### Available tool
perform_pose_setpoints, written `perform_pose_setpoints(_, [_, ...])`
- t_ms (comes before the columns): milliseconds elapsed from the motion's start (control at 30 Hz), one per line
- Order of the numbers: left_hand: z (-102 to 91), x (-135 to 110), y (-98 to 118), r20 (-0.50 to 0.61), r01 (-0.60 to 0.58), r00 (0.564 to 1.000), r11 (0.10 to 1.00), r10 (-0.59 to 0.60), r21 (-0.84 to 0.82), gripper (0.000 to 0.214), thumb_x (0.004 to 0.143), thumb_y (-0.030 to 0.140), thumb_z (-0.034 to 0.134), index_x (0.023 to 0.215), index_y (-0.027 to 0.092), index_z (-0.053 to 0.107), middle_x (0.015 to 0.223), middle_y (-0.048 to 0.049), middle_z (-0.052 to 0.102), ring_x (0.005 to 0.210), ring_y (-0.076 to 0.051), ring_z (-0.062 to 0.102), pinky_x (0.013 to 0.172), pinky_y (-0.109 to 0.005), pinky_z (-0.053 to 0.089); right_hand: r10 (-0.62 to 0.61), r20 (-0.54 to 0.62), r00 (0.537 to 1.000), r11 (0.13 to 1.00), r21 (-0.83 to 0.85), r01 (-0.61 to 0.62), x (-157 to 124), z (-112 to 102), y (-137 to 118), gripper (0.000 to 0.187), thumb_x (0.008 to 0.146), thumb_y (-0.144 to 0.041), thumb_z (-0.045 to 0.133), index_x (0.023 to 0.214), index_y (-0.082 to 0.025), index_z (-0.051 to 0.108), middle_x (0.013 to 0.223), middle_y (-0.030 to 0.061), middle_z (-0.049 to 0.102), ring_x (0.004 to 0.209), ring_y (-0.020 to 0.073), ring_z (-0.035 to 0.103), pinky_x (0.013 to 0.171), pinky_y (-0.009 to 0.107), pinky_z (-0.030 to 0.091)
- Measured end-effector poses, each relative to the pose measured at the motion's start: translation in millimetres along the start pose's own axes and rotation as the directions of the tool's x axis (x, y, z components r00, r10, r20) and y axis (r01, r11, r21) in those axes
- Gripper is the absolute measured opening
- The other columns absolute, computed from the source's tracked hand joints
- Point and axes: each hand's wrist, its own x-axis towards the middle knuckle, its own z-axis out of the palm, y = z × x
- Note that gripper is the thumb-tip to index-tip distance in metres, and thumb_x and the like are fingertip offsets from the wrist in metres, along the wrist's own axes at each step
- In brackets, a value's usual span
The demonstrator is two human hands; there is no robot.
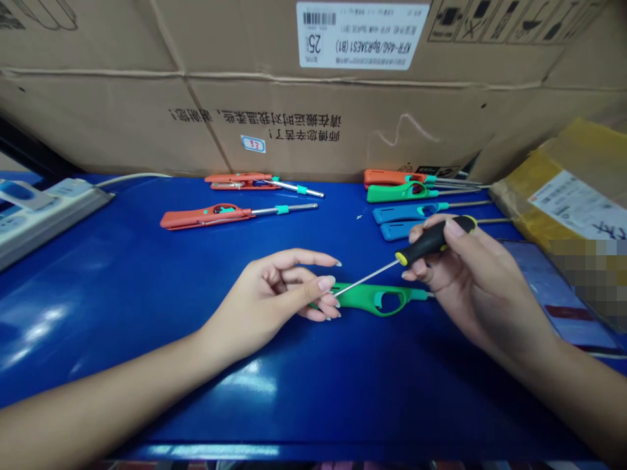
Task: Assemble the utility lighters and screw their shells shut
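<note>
A green stick lighter (377, 299) lies on the blue table (147, 313) in front of me. My left hand (279, 294) pinches its left end between thumb and fingers, holding it flat. A screwdriver (421, 248) with a black and yellow handle is gripped in my right hand (465, 274). Its thin metal shaft slants down to the left, and the tip meets the lighter's body right beside my left fingertips.
Orange lighters (215, 215) lie at the back centre; orange, green and blue lighters (406, 192) sit at the back right. Large cardboard boxes (313, 98) wall off the rear. A white power strip (44, 209) is at left, and a yellow parcel (568, 202) and a phone (553, 294) at right.
</note>
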Motion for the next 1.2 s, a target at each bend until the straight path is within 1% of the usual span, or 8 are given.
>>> perform_pose_setpoints(233, [1.0,-3.0,-3.8,0.027,0.082,0.997,0.986,-0.079,-0.142,0.011,0.089,0.022,0.074,0.1,0.018,0.075,0.077,-0.0025,0.079,0.073,-0.014,0.078,0.066,-0.015,0.063,-0.034,-0.03,0.999,0.999,-0.038,0.033,-1.9,3.2,-0.2,0.02,0.083,-0.039,0.079,0.09,-0.022,0.071,0.085,-0.0034,0.069,0.061,0.0079,0.067,0.057,0.018,0.059])
perform_pose_setpoints(400, [2.6,-4.7,-3.8,0.018,0.132,0.991,0.963,-0.131,-0.236,0.013,0.084,0.024,0.081,0.096,0.02,0.078,0.078,-0.0023,0.079,0.073,-0.014,0.078,0.066,-0.015,0.063,-0.028,-0.017,0.999,0.999,-0.017,0.027,-1.1,1.9,-1.1,0.018,0.085,-0.037,0.077,0.087,-0.02,0.071,0.084,-0.0027,0.068,0.058,0.0077,0.066,0.057,0.018,0.059])
perform_pose_setpoints(533, [3.8,-4.3,-3.7,-0.038,0.151,0.985,0.954,-0.166,-0.26,0.016,0.079,0.024,0.085,0.093,0.02,0.078,0.078,-0.0024,0.079,0.074,-0.014,0.078,0.067,-0.014,0.063,-0.032,0.022,0.999,0.999,-0.027,0.032,-2.8,1.0,-1.1,0.016,0.086,-0.036,0.075,0.089,-0.022,0.069,0.086,-0.0029,0.067,0.057,0.0086,0.066,0.058,0.022,0.061])
perform_pose_setpoints(633, [5.5,-3.9,-4.1,-0.051,0.166,0.981,0.949,-0.187,-0.269,0.015,0.078,0.026,0.085,0.09,0.019,0.078,0.08,-0.0024,0.08,0.075,-0.013,0.078,0.069,-0.013,0.063,-0.033,0.041,0.999,0.998,-0.042,0.035,-3.9,1.6,0.3,0.016,0.088,-0.037,0.073,0.091,-0.022,0.068,0.088,-0.0029,0.066,0.059,0.009,0.066,0.059,0.022,0.061])
perform_pose_setpoints(867, [9.7,-6.2,-3.0,-0.033,0.211,0.971,0.919,-0.235,-0.333,0.017,0.075,0.026,0.088,0.087,0.019,0.079,0.079,-0.0064,0.08,0.07,-0.012,0.077,0.066,-0.012,0.062,-0.047,-0.005,0.999,0.999,-0.017,0.047,-2.2,4.6,2.2,0.02,0.086,-0.039,0.075,0.09,-0.021,0.067,0.086,-0.0029,0.067,0.059,0.0085,0.065,0.056,0.021,0.06])
perform_pose_setpoints(967, [10.7,-6.4,-1.6,-0.019,0.241,0.963,0.889,-0.269,-0.39,0.011,0.078,0.022,0.085,0.087,0.018,0.08,0.079,-0.007,0.08,0.07,-0.012,0.077,0.065,-0.011,0.061,-0.05,-0.021,0.999,0.999,-0.014,0.049,-2.3,5.6,1.8,0.021,0.085,-0.039,0.076,0.09,-0.021,0.067,0.085,-0.0024,0.067,0.059,0.0083,0.064,0.057,0.02,0.06])
perform_pose_setpoints(1067, [11.2,-6.5,0.4,-0.014,0.26,0.955,0.858,-0.296,-0.443,0.004,0.084,0.015,0.078,0.086,0.017,0.08,0.078,-0.0061,0.08,0.068,-0.012,0.077,0.063,-0.011,0.062,-0.05,-0.047,0.998,0.999,-0.005,0.05,-2.3,5.9,2.1,0.02,0.085,-0.038,0.076,0.088,-0.021,0.069,0.085,-0.0021,0.067,0.062,0.0085,0.064,0.057,0.02,0.059])
perform_pose_setpoints(1200, [11.9,-6.3,3.0,-0.034,0.265,0.946,0.831,-0.322,-0.488,0.017,0.091,0.008,0.068,0.083,0.017,0.08,0.076,-0.0047,0.08,0.068,-0.012,0.077,0.061,-0.011,0.062,-0.039,-0.07,0.997,0.999,0.013,0.04,-1.4,4.9,3.5,0.016,0.087,-0.037,0.073,0.088,-0.021,0.069,0.085,-0.002,0.065,0.063,0.0085,0.063,0.059,0.021,0.061])
